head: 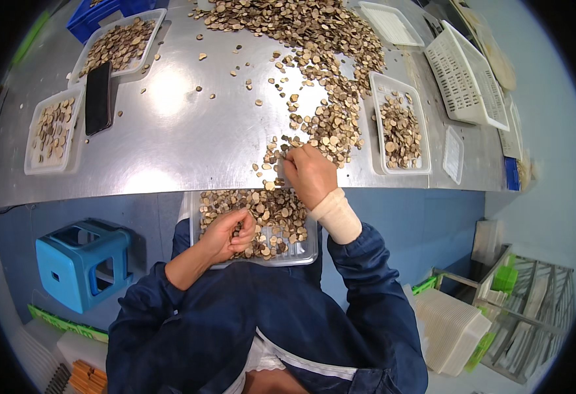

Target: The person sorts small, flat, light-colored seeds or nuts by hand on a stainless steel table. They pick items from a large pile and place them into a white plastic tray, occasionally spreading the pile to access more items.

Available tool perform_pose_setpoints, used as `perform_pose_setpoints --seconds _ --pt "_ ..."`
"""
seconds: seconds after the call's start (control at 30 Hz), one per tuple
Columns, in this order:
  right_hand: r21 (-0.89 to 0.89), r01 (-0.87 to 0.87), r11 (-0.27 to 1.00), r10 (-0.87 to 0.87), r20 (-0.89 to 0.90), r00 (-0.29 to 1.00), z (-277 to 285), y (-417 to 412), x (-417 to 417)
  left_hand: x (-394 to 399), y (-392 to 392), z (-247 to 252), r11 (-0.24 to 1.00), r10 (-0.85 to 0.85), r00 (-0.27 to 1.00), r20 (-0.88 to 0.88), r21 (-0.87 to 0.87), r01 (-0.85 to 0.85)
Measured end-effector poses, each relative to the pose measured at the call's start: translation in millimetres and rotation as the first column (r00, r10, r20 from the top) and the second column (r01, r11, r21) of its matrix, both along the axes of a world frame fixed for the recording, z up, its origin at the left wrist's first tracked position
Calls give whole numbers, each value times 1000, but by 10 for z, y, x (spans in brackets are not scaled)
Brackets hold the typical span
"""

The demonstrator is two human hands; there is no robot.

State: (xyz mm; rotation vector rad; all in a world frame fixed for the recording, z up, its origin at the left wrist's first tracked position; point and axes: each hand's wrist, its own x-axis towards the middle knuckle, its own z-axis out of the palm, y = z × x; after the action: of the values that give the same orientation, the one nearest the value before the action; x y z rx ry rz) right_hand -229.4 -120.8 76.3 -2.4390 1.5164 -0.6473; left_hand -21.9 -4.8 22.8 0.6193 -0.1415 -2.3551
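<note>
Many thin, round dried slices point(335, 123) are spread over a steel table, in a trail reaching its near edge. My right hand point(311, 175), with a pale band at the wrist, rests at that trail with fingers bent down; whether it pinches a slice is hidden. Below the edge, a clear plastic tray point(312, 251) of similar slices lies on my lap. My left hand point(231, 234) hovers over this tray with its fingers curled; its palm is partly hidden, so I cannot tell if it holds slices.
White trays with slices stand at left point(28, 152) and right point(427, 165). A dark phone point(98, 98) leans on the left trays. A white perforated basket point(465, 79) is at the back right. On the floor are a blue stool point(71, 261) and stacked white trays point(445, 330) beside a metal rack point(524, 305).
</note>
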Motion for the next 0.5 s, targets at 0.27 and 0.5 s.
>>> perform_pose_setpoints --seconds 0.27,0.5 --pt "201 66 977 -82 74 994 38 296 -98 10 -2 15 1000 -10 1000 -16 2 10" --pt "400 13 916 -107 214 971 140 379 -113 10 -1 30 998 -58 997 49 40 56"
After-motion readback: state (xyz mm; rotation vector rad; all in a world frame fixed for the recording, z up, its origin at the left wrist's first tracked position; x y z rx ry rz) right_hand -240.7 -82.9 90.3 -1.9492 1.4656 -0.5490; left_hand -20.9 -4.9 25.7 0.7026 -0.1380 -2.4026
